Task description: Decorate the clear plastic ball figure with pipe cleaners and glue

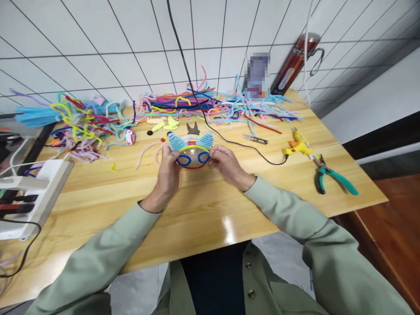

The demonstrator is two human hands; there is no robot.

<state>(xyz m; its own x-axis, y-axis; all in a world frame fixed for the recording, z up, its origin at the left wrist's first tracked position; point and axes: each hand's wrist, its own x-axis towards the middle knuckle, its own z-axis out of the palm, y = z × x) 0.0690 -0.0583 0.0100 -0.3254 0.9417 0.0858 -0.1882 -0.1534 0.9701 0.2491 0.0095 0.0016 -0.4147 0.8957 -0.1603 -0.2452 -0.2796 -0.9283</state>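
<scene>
Blue-eared craft piece stretches crosswise — ears angling out toward the wall.

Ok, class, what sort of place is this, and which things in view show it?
Probably a craft workspace: on the pale wooden table lie a heap of multicoloured fuzzy pipe cleaners, a yellow glue gun and metal pliers with teal-and-black handles.

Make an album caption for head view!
Left hand and right hand hold a clear round craft with light blue ears.

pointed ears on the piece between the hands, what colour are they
The pointed ears are light blue with a ribbed pattern, best seen in the head view.
</scene>
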